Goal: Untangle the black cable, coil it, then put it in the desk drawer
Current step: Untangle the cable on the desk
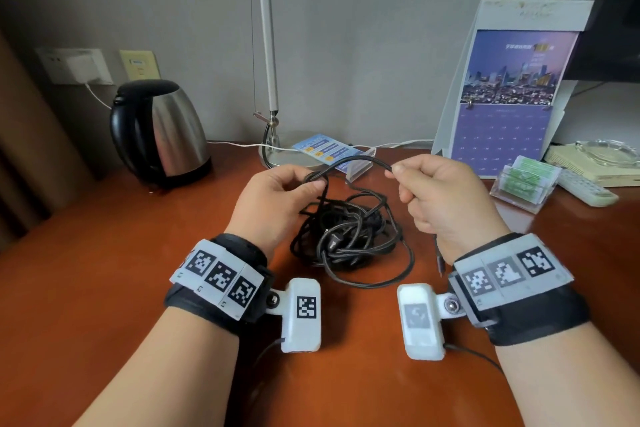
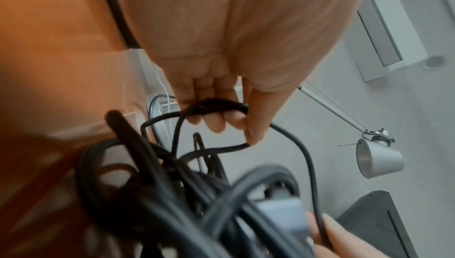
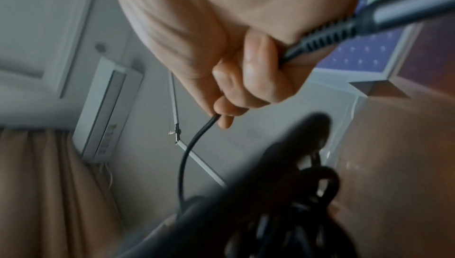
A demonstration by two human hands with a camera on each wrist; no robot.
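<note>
Wooden desk (image 1: 104,288), black cable (image 1: 346,239) tangled on it, one strand pinched between left hand (image 1: 277,198) and right hand (image 1: 446,194) fingers.

Kettle (image 1: 162,135) left, calendar (image 1: 509,90) right, cable (image 1: 349,236) between, probably on desk (image 1: 104,270).

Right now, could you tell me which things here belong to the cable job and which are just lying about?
Job: black cable, left hand, right hand.
Lying about: kettle, lamp, calendar, remote, ashtray.
</note>
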